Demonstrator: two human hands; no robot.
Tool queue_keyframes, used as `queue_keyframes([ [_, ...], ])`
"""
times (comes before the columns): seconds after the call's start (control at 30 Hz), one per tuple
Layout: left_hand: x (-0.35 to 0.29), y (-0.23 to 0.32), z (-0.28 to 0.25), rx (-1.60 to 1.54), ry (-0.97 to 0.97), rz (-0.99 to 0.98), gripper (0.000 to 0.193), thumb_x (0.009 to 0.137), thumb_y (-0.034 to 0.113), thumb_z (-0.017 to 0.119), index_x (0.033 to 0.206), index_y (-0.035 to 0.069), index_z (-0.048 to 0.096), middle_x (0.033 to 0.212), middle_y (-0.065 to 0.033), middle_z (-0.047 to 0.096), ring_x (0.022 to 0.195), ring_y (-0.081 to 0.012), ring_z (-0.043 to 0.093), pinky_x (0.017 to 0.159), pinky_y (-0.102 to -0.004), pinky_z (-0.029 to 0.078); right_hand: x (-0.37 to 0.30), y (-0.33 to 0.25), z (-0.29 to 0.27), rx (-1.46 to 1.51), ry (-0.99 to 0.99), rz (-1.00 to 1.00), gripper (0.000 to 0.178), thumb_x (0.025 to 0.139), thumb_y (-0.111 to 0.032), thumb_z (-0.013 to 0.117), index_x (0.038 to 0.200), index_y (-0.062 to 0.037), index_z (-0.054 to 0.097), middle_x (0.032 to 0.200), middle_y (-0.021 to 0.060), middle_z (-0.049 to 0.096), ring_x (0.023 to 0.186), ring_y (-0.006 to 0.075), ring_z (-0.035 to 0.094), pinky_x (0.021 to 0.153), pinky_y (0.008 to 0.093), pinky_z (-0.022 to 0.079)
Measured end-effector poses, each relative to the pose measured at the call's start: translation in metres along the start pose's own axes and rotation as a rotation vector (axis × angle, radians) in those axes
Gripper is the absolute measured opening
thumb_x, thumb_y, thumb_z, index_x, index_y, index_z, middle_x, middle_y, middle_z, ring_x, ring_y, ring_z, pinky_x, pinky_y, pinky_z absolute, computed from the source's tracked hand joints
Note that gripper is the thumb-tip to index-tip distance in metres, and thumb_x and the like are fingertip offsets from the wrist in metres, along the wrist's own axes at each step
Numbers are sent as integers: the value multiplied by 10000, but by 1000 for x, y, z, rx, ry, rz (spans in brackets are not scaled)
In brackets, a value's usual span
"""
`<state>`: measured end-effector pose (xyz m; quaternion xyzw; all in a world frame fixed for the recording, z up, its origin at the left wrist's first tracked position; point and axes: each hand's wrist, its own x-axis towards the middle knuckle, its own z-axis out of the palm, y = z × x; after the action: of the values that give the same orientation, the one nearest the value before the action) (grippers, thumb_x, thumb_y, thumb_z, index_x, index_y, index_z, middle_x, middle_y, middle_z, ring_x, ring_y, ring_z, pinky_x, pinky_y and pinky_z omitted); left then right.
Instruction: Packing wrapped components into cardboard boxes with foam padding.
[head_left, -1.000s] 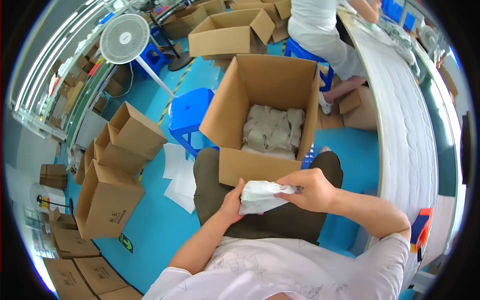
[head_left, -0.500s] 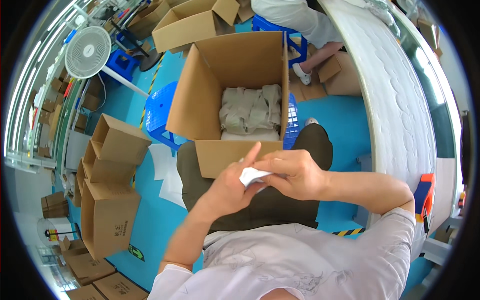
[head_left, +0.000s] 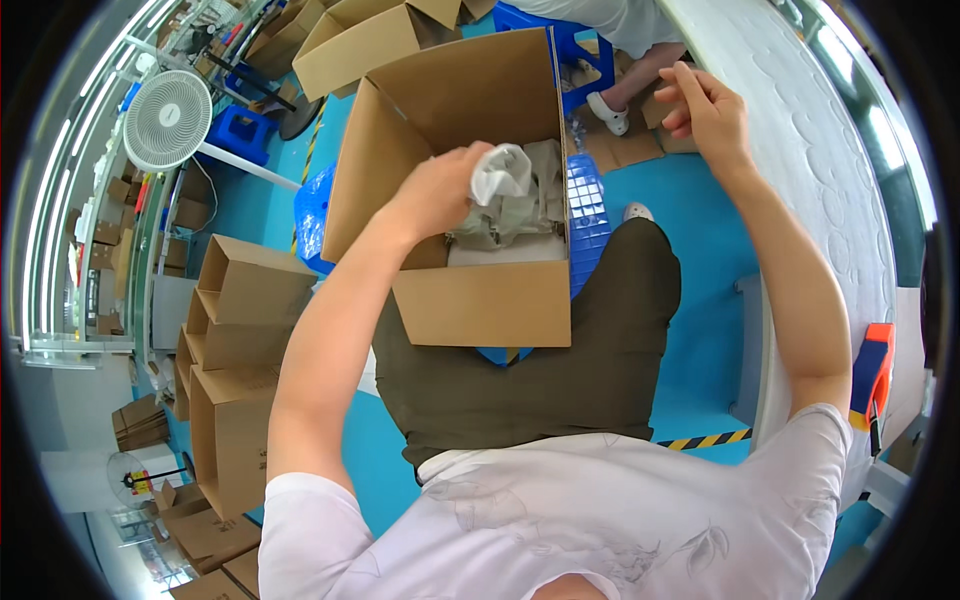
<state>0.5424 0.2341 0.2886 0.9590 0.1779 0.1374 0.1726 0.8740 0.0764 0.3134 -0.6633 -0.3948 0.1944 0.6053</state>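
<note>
My left hand (head_left: 438,190) is closed around a white, crumpled paper-like bundle (head_left: 502,172) and holds it over the open cardboard box (head_left: 485,305). Inside that box, greyish soft wrapped bundles (head_left: 545,200) lie packed together, partly covered by my hand and the white bundle. Above the inner edge of the white-topped table, my right hand (head_left: 712,118) is raised with its fingers apart, the index stretched and the others loosely bent. I see nothing in it.
Blue stools (head_left: 588,215) stand under and beside the box. Empty cartons (head_left: 255,290) are stacked at the left, near a white fan (head_left: 168,118). A tape dispenser (head_left: 873,378) sits on the table's (head_left: 800,150) near end. Another person's leg (head_left: 648,85) shows at the far right.
My hands have parted: the left has moved forward over the box with the white bundle, while the right has let go and swung far right and forward to the table edge.
</note>
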Motion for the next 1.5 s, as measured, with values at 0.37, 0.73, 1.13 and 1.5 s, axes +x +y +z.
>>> queue_keyframes([
  [0.37,-21,-67,134,180,-1010,141,622,846,194,716,1401,32,489,1070,-276,692,1050,-455,655,883,-518,527,15,16,7,-129,-154,135,378,1024,-383,611,1102,-34,733,860,35,703,634,93,622,565,261,531],
  [0.73,-45,-159,280,314,-946,622,356,940,219,587,1193,-31,606,1114,-290,693,1086,-458,659,899,-514,531,22,27,-5,-27,16,123,369,1023,-364,611,1119,-33,743,846,43,701,613,85,618,546,262,533],
  [1.13,0,-86,201,-77,-1064,399,504,929,422,645,1294,75,617,1290,-206,660,1175,-407,623,981,-475,517,13,25,-15,-330,-362,275,342,962,-370,664,989,-46,769,825,77,754,683,146,728,629,316,591],
  [1.5,0,-2,62,-276,-532,-318,319,938,200,709,1174,-14,690,1067,-177,753,1024,-322,717,862,-383,554,-1,46,12,-960,-1170,229,422,940,-394,675,1001,17,752,890,180,750,801,325,724,715,454,592],
])
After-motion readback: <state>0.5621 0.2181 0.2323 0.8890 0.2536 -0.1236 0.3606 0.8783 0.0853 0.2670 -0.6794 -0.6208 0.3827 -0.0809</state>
